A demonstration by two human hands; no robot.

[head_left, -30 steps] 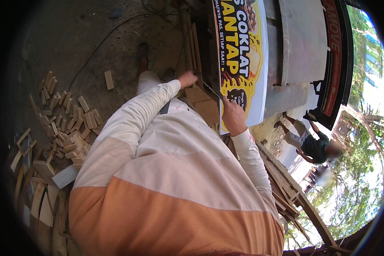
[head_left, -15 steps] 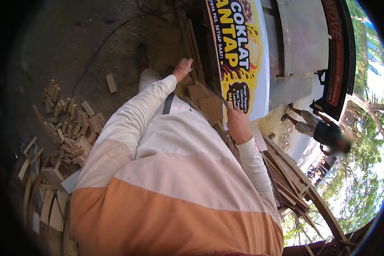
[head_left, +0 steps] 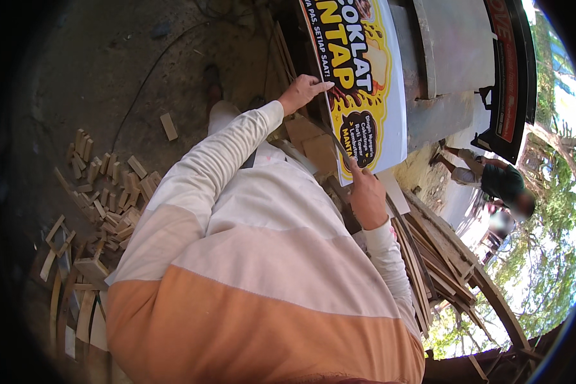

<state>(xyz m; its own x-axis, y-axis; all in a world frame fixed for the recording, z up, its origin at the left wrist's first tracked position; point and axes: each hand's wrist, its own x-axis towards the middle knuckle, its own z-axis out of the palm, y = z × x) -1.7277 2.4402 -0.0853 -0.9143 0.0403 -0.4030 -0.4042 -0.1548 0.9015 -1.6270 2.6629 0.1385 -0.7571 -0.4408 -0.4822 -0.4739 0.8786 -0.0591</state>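
Note:
A glossy printed banner sheet, white with yellow, black and brown artwork, lies on the bench in front of me. My left hand reaches its left edge, index finger stretched out against the print and the other fingers partly bent. At the sheet's near corner, my right hand is closed on a thin dark blade-like tool. That tool slants up and left along the printed edge; its exact kind cannot be made out.
Many small wood offcuts are heaped on the floor at left. Long wooden strips are stacked at right. Brown board pieces lie below the banner. A dark cable crosses the ground. Beyond a black-and-red sign, a person stands outside.
My left hand has moved right and up to the banner's edge. My right hand has shifted slightly down and right with the tool. The person outside has moved slightly.

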